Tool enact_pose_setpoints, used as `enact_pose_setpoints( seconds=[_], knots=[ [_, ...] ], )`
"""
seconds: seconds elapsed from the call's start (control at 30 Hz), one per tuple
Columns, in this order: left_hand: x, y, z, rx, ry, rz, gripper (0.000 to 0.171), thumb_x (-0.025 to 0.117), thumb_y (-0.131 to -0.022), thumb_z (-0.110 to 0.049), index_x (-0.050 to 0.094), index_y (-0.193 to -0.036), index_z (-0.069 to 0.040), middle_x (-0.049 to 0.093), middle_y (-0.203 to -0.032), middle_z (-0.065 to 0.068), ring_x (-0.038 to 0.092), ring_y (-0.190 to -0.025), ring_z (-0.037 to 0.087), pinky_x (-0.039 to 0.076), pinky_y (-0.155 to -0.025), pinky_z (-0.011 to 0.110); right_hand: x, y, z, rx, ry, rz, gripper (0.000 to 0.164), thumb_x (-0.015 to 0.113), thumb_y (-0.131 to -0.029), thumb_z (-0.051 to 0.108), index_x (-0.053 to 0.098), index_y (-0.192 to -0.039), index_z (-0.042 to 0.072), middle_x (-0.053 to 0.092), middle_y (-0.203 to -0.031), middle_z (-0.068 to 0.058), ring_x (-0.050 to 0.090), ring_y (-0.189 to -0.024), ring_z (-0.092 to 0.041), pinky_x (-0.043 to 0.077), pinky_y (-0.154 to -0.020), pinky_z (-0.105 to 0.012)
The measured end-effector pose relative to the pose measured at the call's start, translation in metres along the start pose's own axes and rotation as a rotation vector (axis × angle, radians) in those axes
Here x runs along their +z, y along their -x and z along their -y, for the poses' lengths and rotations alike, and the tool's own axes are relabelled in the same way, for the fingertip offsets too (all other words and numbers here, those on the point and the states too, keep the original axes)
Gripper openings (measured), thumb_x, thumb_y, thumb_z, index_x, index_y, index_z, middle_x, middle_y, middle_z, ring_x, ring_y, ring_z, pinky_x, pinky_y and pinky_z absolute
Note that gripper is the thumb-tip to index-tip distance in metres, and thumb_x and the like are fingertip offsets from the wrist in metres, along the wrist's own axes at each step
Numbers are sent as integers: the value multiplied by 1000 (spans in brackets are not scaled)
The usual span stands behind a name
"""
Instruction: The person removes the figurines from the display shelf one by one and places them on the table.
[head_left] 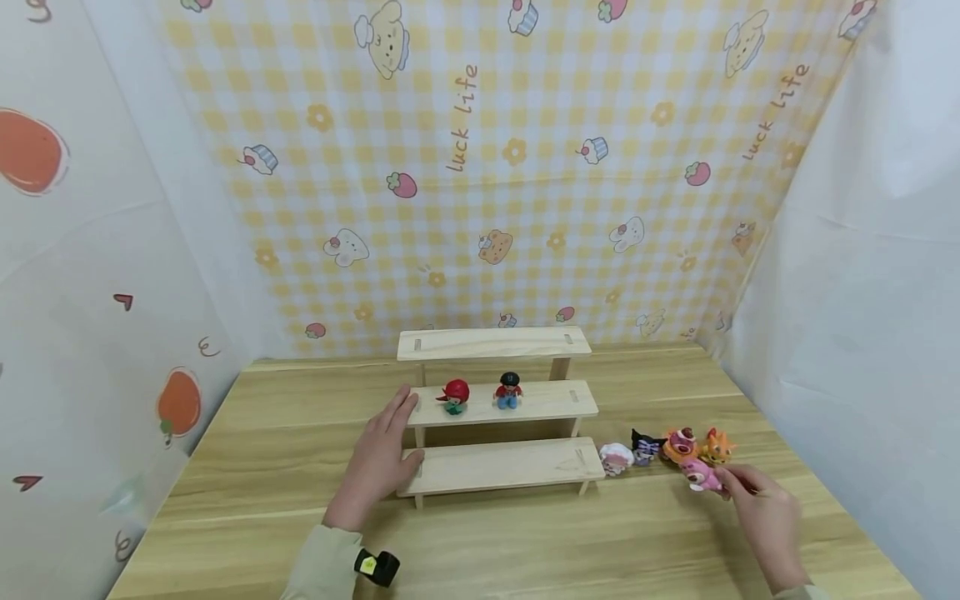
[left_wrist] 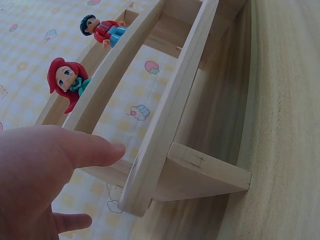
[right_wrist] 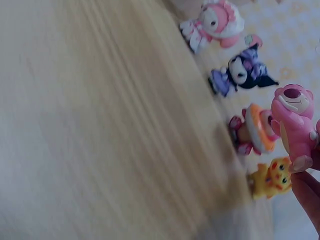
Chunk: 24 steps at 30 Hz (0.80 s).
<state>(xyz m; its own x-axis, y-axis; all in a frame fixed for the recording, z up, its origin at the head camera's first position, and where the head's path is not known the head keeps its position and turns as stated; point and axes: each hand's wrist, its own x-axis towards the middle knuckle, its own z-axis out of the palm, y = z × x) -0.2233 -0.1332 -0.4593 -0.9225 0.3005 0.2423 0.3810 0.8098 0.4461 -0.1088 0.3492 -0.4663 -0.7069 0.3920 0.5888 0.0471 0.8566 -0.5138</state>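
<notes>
I'm seeing a pale beige left sleeve (head_left: pixel 318 567), a black boxy device (head_left: pixel 384 569) with a yellow patch (head_left: pixel 368 566) sitting at its cuff. Right sleeve (head_left: pixel 802 593), similar beige, is barely showing toward the right edge of the table (head_left: pixel 843 554). Left hand (head_left: pixel 378 462), right hand (head_left: pixel 767 510) both showing bare.

Room lies over the pale wood-grain tabletop (head_left: pixel 525 550) in front of the three-tier wooden shelf (head_left: pixel 502 467); four small colourful figurines (head_left: pixel 677 448) obstruct its right side.

2 figurines (head_left: pixel 508 394) on middle shelf (head_left: pixel 547 402).
</notes>
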Motion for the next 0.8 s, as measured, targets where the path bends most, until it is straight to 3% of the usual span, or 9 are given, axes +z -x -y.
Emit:
enact_pose_setpoints(
  seconds=[0.13, 0.2, 0.27, 0.33, 0.4, 0.47, 0.57, 0.8],
  knots=[
    [0, 1, 0, -8, 1, 1, 81, 72, -82, -21, 30, -149, -7, 19, -159, 9, 36, -135, 42, 35, -107, 58, 4, 0, -14, 20, 46, 44, 8, 79, -71, -1, 75, -77, 2, 72, -77, -19, 28, -64, 35, 35, -52, -3],
    [0, 0, 0, -8, 2, 2, 81, 72, -82, -21, 29, -149, -8, 19, -160, 9, 36, -135, 42, 35, -106, 58, 7, 1, -20, 47, 64, 71, 6, 78, -73, 1, 75, -79, 2, 72, -79, -18, 33, -64, 31, 34, -54, -1],
    [0, 0, 0, -9, 2, 1, 81, 72, -82, -22, 29, -150, -8, 19, -160, 9, 36, -134, 42, 36, -106, 58, 9, 2, -25, 78, 88, 89, 5, 77, -75, 3, 75, -80, 2, 73, -80, -18, 48, -62, 18, 35, -54, -4],
    [0, 0, 0, -5, 0, -1, 81, 72, -82, -22, 29, -149, -7, 19, -159, 9, 36, -134, 42, 36, -106, 58, 11, 4, -29, 97, 107, 105, 5, 75, -77, 3, 75, -81, 0, 72, -80, -20, 63, -61, -3, 44, -53, -14],
    [0, 0, -1, -6, -1, -3, 81, 73, -82, -21, 30, -149, -7, 20, -159, 9, 37, -134, 42, 36, -106, 58, 12, 6, -31, 97, 129, 107, 6, 75, -77, 3, 74, -81, -2, 71, -80, -22, 69, -65, -29, 49, -54, -30],
    [-1, 0, -1, -5, -5, -5, 81, 73, -82, -21, 30, -149, -7, 20, -159, 9, 37, -134, 42, 36, -106, 58, 13, 7, -33, 103, 140, 106, 7, 75, -78, 3, 74, -82, -2, 71, -80, -22, 68, -74, -41, 50, -59, -43],
    [-1, 0, -1, -4, -5, -9, 81, 73, -82, -20, 30, -149, -8, 20, -159, 9, 37, -134, 42, 37, -106, 57, 15, 7, -34, 118, 151, 110, 9, 75, -78, 4, 74, -83, -3, 71, -81, -23, 67, -79, -45, 49, -64, -52],
    [0, -1, -1, 4, -3, -26, 81, 73, -82, -20, 30, -149, -7, 21, -159, 10, 38, -133, 43, 37, -105, 58, 13, 5, -34, 147, 170, 154, 10, 73, -80, 6, 73, -83, -4, 70, -80, -24, 66, -80, -46, 48, -63, -51]
  ],
)
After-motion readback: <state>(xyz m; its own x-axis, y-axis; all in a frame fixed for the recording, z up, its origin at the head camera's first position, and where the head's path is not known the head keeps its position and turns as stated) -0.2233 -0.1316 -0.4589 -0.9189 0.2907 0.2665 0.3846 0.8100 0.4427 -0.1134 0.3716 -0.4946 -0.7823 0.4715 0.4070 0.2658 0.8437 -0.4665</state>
